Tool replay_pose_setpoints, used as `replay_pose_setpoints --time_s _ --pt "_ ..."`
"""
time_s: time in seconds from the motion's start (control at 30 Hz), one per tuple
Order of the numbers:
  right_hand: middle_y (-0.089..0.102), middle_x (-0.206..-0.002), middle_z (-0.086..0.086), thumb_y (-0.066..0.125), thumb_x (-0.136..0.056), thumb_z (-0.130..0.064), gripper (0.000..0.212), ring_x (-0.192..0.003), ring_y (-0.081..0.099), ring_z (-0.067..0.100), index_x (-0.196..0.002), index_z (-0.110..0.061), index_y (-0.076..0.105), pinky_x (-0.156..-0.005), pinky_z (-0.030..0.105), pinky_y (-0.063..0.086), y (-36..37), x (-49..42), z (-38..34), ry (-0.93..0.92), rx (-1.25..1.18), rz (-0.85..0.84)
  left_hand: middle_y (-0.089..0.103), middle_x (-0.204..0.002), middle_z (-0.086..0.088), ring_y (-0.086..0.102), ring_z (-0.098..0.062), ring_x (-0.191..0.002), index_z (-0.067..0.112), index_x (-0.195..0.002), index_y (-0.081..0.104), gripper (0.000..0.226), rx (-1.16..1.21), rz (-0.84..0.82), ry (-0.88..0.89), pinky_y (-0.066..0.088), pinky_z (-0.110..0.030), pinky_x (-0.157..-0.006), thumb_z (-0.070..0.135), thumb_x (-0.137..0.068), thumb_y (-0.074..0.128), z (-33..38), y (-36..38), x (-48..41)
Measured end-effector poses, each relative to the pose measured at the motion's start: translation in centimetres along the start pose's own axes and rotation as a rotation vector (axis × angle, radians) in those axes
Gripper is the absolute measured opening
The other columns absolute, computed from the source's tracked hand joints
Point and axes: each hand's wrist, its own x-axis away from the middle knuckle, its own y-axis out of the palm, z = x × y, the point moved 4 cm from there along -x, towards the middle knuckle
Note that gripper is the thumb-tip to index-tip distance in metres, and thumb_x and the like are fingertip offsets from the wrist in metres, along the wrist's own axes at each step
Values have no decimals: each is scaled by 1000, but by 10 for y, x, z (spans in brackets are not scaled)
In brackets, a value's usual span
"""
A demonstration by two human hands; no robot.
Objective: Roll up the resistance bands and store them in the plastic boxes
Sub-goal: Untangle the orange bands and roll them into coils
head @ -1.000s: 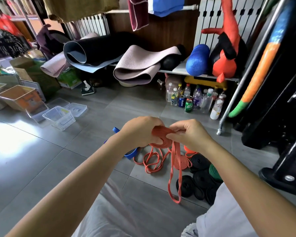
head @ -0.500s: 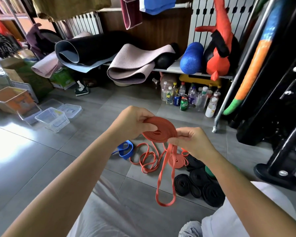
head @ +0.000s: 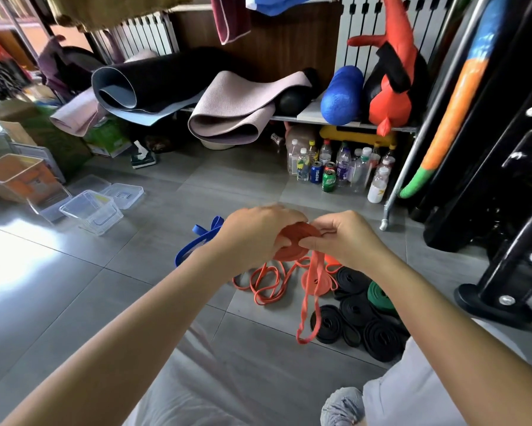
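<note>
Above the floor I hold a partly rolled orange resistance band. My left hand grips the coil, and my right hand pinches its edge. A loose tail of this band hangs down to about knee height. On the tiles below lie a loose orange band, a rolled orange band, a blue band, several rolled black bands and a green roll. A clear plastic box stands open at the left, with its lid behind it.
A larger clear bin with orange contents stands at far left. Bottles and cans crowd under a shelf holding rolled mats and a blue roller. A black equipment frame stands at right. My knees fill the bottom.
The coil has been turned further between my hands and the hanging tail is shorter. My hands have closed together again around the roll.
</note>
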Motion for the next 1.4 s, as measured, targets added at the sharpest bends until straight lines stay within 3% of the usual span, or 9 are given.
replay_pose_setpoints --time_s 0.17,0.33,0.5,0.7,0.87,1.07,1.2,1.3,1.4 --pt "74 -85 -7 76 -74 -7 23 -79 70 8 -94 -19 74 -77 22 55 -7 3 1 24 -120 2 66 -112 13 59 -15 -99 34 -122 59 40 165 69 -49 47 -28 -79 16 -86 58 -10 -4 -2" --pt "73 -76 -13 76 -71 -1 27 -75 69 3 -84 -24 70 -77 22 55 -9 6 7 8 -281 32 70 -99 7 67 -13 -90 25 -111 68 39 662 230 -119 54 -35 -86 3 -79 69 -24 4 3" --pt "73 -71 -10 70 -73 5 25 -67 69 6 -86 -17 69 -64 19 56 -10 11 10 -25 -447 81 68 -89 10 68 -2 -80 28 -97 64 42 1080 376 -163 57 -22 -74 -9 -77 67 -23 10 9" --pt "71 -72 -15 76 -74 -6 23 -66 68 0 -84 -26 71 -65 18 54 -16 4 -2 -58 -63 -57 65 -103 10 62 -14 -100 24 -110 59 34 446 68 -116 50 -31 -87 22 -79 73 -15 5 1" --pt "73 -77 -13 78 -73 -7 27 -74 69 3 -79 -32 71 -74 18 55 -4 -1 -7 -65 -24 -93 63 -102 0 53 -19 -85 18 -107 62 25 -27 -230 -9 42 -28 -71 31 -86 62 1 -9 -13" --pt "73 -75 -2 76 -72 -3 18 -70 68 14 -85 -13 71 -71 29 57 4 0 38 76 -248 -86 66 -90 -2 60 -18 -79 13 -99 68 22 125 -81 -43 43 -26 -68 26 -82 68 -7 -34 -12" --pt "70 -71 -6 71 -75 5 16 -62 64 -2 -89 -4 69 -77 22 52 17 6 97 218 -252 15 71 -86 0 66 -15 -77 14 -99 69 23 321 48 -106 52 -28 -74 22 -78 75 -16 -61 -6" --pt "68 -71 -14 73 -75 3 17 -62 62 -9 -83 -11 69 -72 10 49 22 10 131 271 -206 89 68 -65 14 61 -2 -55 19 -92 70 17 440 119 -125 47 -13 -51 17 -76 76 -22 -79 -3" --pt "66 -73 -7 73 -73 6 28 -66 63 0 -73 -21 64 -73 20 50 32 18 165 379 -199 148 71 -68 10 67 -21 -65 19 -91 70 16 535 170 -132 54 -32 -58 14 -77 75 -25 -93 1"
